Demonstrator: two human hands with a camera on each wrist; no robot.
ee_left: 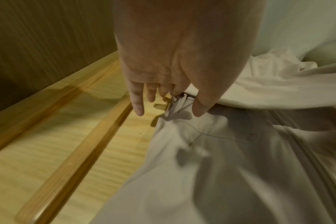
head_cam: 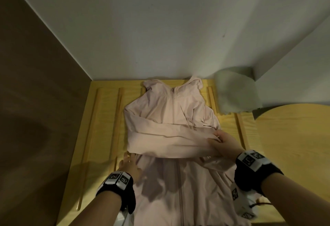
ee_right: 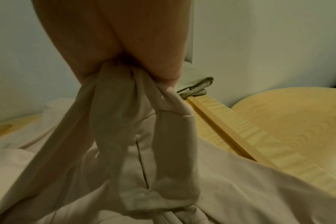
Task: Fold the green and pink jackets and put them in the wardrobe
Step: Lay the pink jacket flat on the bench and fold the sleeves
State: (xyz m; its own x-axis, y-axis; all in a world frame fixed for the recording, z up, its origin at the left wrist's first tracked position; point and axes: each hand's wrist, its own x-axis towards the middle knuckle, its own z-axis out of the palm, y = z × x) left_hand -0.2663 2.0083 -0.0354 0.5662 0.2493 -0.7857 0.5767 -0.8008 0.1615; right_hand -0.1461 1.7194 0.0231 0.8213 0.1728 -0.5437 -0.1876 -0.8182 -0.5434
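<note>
The right hand point(head_cam: 225, 144) is closest, and its grip is clamped on the cuff end of a sleeve point(ee_right: 144, 121) of the pink jacket point(head_cam: 171, 118), bunched up between thumb and fingers. The left hand point(head_cam: 130, 165) pinches a small bit of cloth at the jacket's left edge, with the other fingers point(ee_left: 137, 103) hanging loose over the wood. The pink jacket lies flat on its back on the wooden table point(head_cam: 105, 118), zip up, hood at the far wall, and the held sleeve stretches across its middle. The cloth looks thin, soft and light, so it will probably flop and crease, and it may slide on the smooth wood. Good places to hold seem to be the cuffs, the shoulders and the bottom hem. The green jacket point(head_cam: 235, 93) sits folded in the far right corner, just beside the pink one. A brown wall point(head_cam: 35, 100) is near on the left and a white wall point(head_cam: 160, 29) stands behind, so the open room is mostly to the right, over the round table part point(head_cam: 294, 136). Raised wooden strips point(ee_left: 82, 145) run along the table and could catch the cloth.
</note>
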